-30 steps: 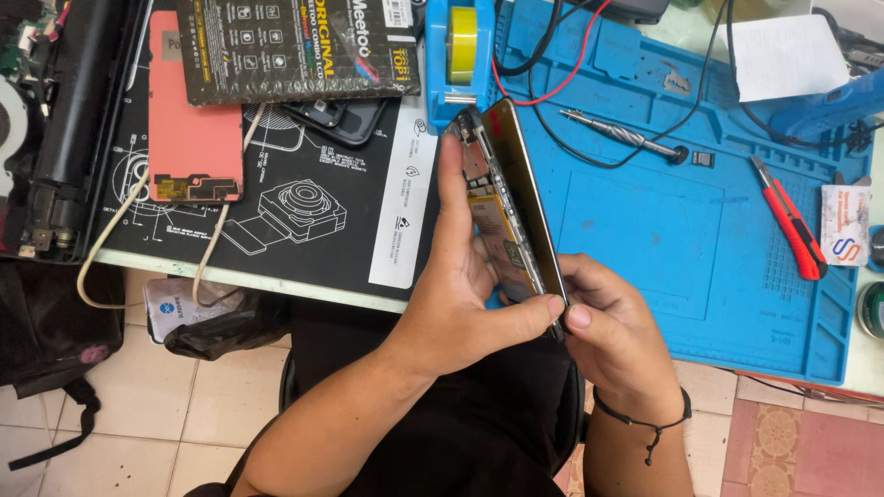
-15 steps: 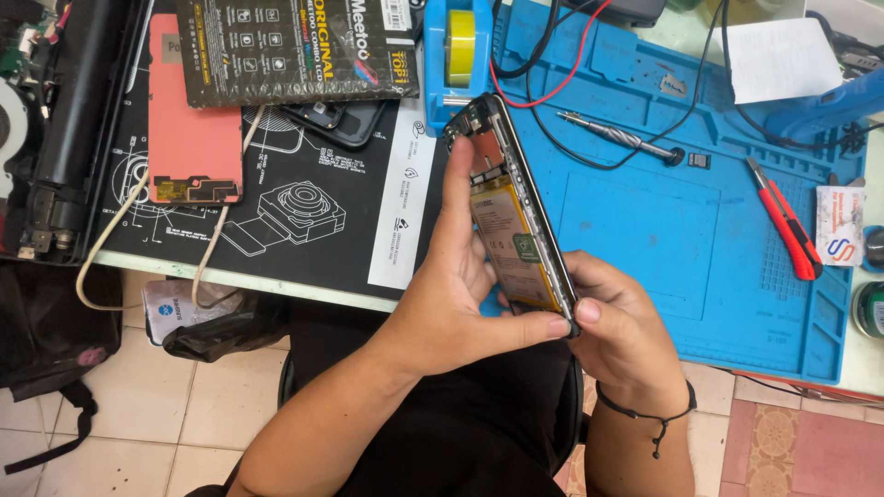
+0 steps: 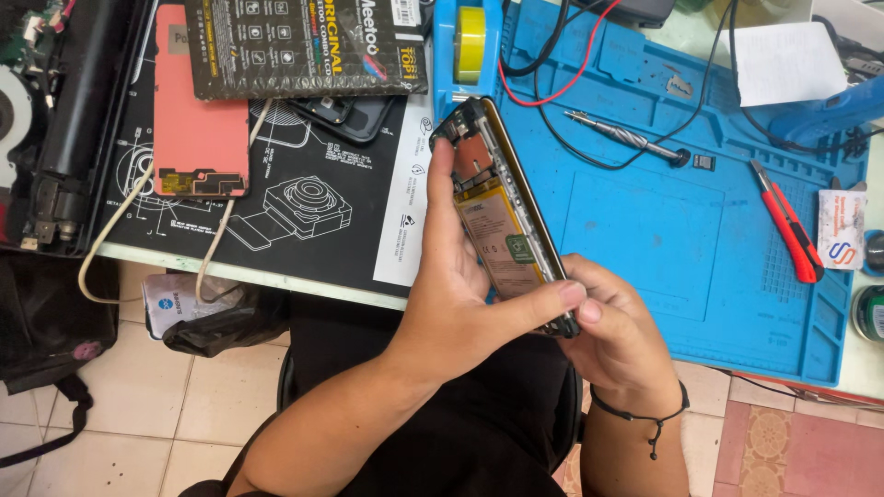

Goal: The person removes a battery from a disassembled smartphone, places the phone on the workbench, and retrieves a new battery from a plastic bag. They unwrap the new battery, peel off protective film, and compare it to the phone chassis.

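Two hands clamp our opened phone (image 3: 502, 225): left hand (image 3: 460, 294), right hand (image 3: 617, 322); we're inspecting its internals above the tabletop (image 3: 645, 212).

The opened phone (image 3: 502, 216) now tilts further over, its battery and boards facing up more; the left hand (image 3: 460, 304) slides its thumb down to the near corner.

pale tiled floor (image 3: 212, 405); white bench (image 3: 276, 276); bright, even light
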The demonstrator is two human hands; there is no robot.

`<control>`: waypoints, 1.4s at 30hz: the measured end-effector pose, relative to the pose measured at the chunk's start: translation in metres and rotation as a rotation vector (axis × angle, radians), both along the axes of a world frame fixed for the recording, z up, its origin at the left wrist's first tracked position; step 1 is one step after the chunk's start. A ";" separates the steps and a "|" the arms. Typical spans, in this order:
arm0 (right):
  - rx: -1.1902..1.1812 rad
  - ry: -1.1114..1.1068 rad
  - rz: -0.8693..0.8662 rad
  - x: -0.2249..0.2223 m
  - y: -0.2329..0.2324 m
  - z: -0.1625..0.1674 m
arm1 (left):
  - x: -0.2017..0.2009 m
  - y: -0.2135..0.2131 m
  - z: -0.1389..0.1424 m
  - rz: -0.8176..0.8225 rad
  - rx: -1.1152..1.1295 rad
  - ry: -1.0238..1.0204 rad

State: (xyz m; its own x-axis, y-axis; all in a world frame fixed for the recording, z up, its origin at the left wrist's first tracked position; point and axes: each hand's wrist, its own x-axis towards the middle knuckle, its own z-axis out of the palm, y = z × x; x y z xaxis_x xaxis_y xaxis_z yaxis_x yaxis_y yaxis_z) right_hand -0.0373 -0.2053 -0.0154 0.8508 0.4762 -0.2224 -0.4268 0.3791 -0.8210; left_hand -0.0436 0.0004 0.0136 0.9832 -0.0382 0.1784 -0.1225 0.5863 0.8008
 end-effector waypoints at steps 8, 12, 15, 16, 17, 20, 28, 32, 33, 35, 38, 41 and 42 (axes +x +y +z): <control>-0.072 0.010 -0.071 -0.002 0.002 -0.003 | 0.001 0.001 -0.001 0.026 -0.036 0.003; -0.062 0.036 -0.092 -0.004 0.009 0.010 | 0.001 0.008 -0.003 -0.029 -0.091 -0.021; -0.056 0.050 -0.117 -0.006 0.013 0.017 | 0.000 0.015 -0.007 -0.092 -0.206 0.014; -0.052 0.043 -0.128 -0.007 0.014 0.018 | 0.000 0.017 -0.008 -0.110 -0.252 0.027; -0.047 0.033 -0.141 -0.007 0.014 0.018 | 0.001 0.019 -0.009 -0.113 -0.289 0.077; -0.024 0.046 -0.165 -0.009 0.009 0.020 | 0.002 0.023 -0.012 -0.115 -0.400 0.210; 0.095 0.079 -0.067 0.039 -0.013 0.043 | -0.004 0.053 -0.008 -0.009 -0.390 0.253; 0.099 0.104 0.014 0.067 0.009 0.065 | -0.010 0.070 -0.002 0.024 -0.374 0.244; 0.077 0.108 0.044 0.074 0.020 0.068 | -0.012 0.075 0.001 0.039 -0.364 0.248; 0.040 0.112 0.100 0.089 0.049 0.070 | -0.014 0.083 0.004 0.056 -0.351 0.237; -0.054 0.171 0.111 0.114 0.098 0.065 | -0.018 0.092 0.008 0.045 -0.371 0.203; -0.029 0.231 0.130 0.134 0.143 0.058 | -0.022 0.098 0.010 0.022 -0.416 0.160; 0.005 0.229 0.149 0.140 0.154 0.058 | -0.024 0.099 0.011 0.010 -0.433 0.158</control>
State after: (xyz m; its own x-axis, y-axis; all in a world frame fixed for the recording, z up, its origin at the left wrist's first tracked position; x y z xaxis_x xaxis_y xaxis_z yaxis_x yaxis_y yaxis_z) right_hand 0.1030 -0.0513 0.0423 0.6989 0.5943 -0.3978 -0.6524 0.3020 -0.6951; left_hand -0.0672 0.0992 0.0243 0.9996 0.0161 0.0242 -0.0259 0.8703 0.4919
